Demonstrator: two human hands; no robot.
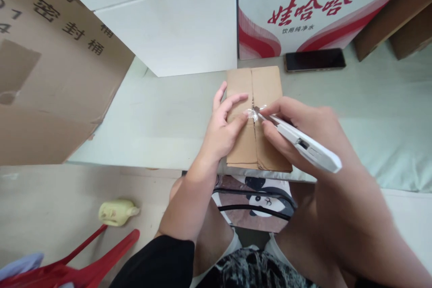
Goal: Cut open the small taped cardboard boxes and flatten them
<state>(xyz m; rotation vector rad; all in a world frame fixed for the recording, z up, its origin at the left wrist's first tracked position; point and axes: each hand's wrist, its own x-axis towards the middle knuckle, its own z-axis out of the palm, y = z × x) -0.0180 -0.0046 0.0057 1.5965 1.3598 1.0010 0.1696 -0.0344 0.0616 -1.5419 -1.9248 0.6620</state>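
Pressing down on box (268, 83) with open left hand (221, 132), steadying it — gripping knife (303, 144) tight in right hand (320, 128), blade on seam tape (251, 114). Phone (315, 60) just behind box.

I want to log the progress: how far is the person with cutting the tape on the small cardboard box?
Done: the box lies flat on the table. In hand: the left hand presses it down, and the right hand holds the knife with its blade tip on the clear tape at the middle seam. Left: the tape is not visibly cut through, and both flaps are closed.
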